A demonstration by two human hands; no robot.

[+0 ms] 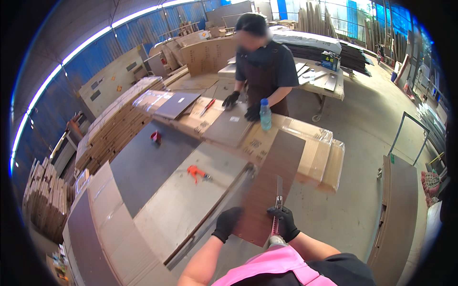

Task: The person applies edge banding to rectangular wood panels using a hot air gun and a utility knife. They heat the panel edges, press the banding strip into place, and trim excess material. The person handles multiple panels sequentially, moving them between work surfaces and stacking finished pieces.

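One utility knife [279, 201], one bottle [265, 117] and one orange tool [194, 171] show

Bright. Light strip [86, 45] at 10 o'clock blown out; translucent wall panels [352, 21] near 1:30 glare. Shadow under wheeled table [339, 90] at 2. Fisheye bowing, black rim, blue fringe at 9. Left edge of brown board [275, 167] smeared.

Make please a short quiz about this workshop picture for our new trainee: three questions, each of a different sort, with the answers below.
1. True or false: the bottle has a blue cap.
2. Which hand of the camera wearer holds the slim tool?
3. The orange tool lies on: a) the floor, b) the pale panel, c) a carton.

Key: 1. True. 2. The right hand. 3. b.
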